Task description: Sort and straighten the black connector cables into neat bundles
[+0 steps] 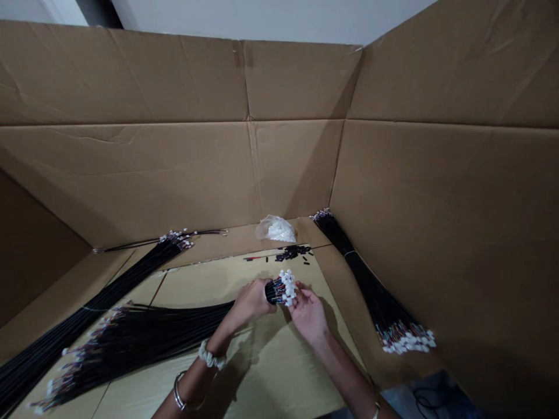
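Note:
My left hand (pixel 251 302) is closed around a bundle of black cables (pixel 174 326) near its end, where a cluster of white connectors (pixel 287 287) sticks out. My right hand (pixel 308 314) sits just right of that cluster, its fingers curled and touching the connectors. The bundle trails off to the left across the wooden surface (pixel 271 372).
Tall cardboard walls (pixel 174 169) enclose the area. A long cable bundle (pixel 109 291) lies at the left, another with white connectors (pixel 375 297) at the right. A clear bag of white parts (pixel 276 228) and loose black pieces (pixel 292 252) lie at the back.

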Demonstrator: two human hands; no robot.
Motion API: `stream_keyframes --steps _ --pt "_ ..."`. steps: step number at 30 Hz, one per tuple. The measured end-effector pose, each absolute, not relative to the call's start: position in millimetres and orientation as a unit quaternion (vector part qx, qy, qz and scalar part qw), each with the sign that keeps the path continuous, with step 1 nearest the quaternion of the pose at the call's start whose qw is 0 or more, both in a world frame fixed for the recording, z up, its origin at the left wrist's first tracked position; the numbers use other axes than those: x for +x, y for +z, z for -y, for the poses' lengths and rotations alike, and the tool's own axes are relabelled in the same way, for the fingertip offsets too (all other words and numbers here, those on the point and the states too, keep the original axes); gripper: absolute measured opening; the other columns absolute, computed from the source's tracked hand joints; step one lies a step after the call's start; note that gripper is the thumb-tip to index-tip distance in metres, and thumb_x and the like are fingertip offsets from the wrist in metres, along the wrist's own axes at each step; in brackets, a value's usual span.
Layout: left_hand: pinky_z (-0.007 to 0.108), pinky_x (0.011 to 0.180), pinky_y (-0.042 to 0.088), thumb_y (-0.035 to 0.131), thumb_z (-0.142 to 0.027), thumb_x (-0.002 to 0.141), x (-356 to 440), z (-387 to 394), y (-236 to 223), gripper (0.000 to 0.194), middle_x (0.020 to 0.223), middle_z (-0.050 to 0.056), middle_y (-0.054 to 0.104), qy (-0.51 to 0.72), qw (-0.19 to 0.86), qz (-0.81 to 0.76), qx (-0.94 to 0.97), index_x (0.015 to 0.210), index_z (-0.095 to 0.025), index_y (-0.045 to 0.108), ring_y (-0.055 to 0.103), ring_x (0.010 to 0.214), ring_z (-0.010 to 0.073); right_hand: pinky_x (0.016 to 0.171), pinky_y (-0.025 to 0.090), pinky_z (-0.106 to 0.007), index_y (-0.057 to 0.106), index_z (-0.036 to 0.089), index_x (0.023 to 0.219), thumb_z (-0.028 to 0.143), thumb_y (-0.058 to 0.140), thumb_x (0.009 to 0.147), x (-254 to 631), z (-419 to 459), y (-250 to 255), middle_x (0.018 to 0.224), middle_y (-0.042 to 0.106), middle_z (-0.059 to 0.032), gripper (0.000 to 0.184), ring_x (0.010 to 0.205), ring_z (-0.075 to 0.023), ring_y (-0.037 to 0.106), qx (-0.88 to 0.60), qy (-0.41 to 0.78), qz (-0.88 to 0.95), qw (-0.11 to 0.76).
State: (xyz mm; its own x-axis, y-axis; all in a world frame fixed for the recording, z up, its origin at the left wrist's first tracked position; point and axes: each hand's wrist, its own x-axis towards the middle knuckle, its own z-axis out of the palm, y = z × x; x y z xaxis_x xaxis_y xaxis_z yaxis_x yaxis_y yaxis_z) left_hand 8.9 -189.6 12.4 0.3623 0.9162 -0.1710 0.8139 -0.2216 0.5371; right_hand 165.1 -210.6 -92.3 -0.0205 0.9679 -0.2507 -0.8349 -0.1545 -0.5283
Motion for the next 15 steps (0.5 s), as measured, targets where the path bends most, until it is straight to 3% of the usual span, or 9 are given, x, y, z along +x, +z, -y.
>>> stream_keyframes --steps 3,6,8,12,15 --pt "0.024 0.063 0.04 0.062 -0.019 0.058 9.5 191.4 15.0 0.03 0.081 0.0 0.068 0.084 0.279 -0.554 0.78 0.088 -0.016 0.067 0.061 0.075 0.0203 0.058 0.047 -0.025 0.056 0.021 0.067 0.014 0.056 0.077 159.0 218.4 -93.9 0.049 0.045 0.0057 0.013 0.05 -0.012 0.049 -0.261 0.708 0.075 0.652" --pt "0.024 0.062 0.04 0.063 -0.02 0.059 8.5 192.4 17.5 0.026 0.078 0.0 0.067 0.085 0.28 -0.548 0.784 0.084 -0.015 0.066 0.061 0.075 0.0202 0.046 0.037 -0.018 0.042 0.02 0.055 0.011 0.054 0.076 157.5 224.6 -94.4 0.045 0.033 0.0079 0.025 0.041 -0.0078 0.034 -0.236 0.79 0.084 0.559" --pt "0.024 0.062 0.04 0.063 -0.02 0.059 7.6 192.6 18.5 0.025 0.077 0.0 0.067 0.086 0.28 -0.548 0.783 0.084 -0.015 0.066 0.061 0.075 0.0202 0.044 0.032 -0.016 0.04 0.019 0.055 0.011 0.054 0.075 161.5 227.2 -92.5 0.046 0.031 0.0083 0.026 0.041 -0.0062 0.03 -0.225 0.849 0.109 0.466" --pt "0.024 0.062 0.04 0.066 -0.021 0.059 7.3 192.4 17.3 0.024 0.076 -0.002 0.067 0.084 0.286 -0.541 0.786 0.082 -0.016 0.066 0.061 0.077 0.0211 0.042 0.026 -0.015 0.053 0.015 0.064 0.015 0.059 0.074 173.0 226.1 -85.6 0.044 0.029 0.0101 0.012 0.039 -0.0051 0.027 -0.214 0.898 0.159 0.35" --pt "0.025 0.063 0.04 0.067 -0.024 0.059 7.6 191.6 14.8 0.023 0.075 0.0 0.067 0.087 0.308 -0.527 0.787 0.081 -0.016 0.066 0.061 0.078 0.0225 0.04 0.024 -0.014 0.061 0.012 0.074 0.015 0.068 0.071 175.9 222.8 -84.8 0.048 0.044 0.0071 0.008 0.039 -0.003 0.033 -0.226 0.902 0.191 0.313"
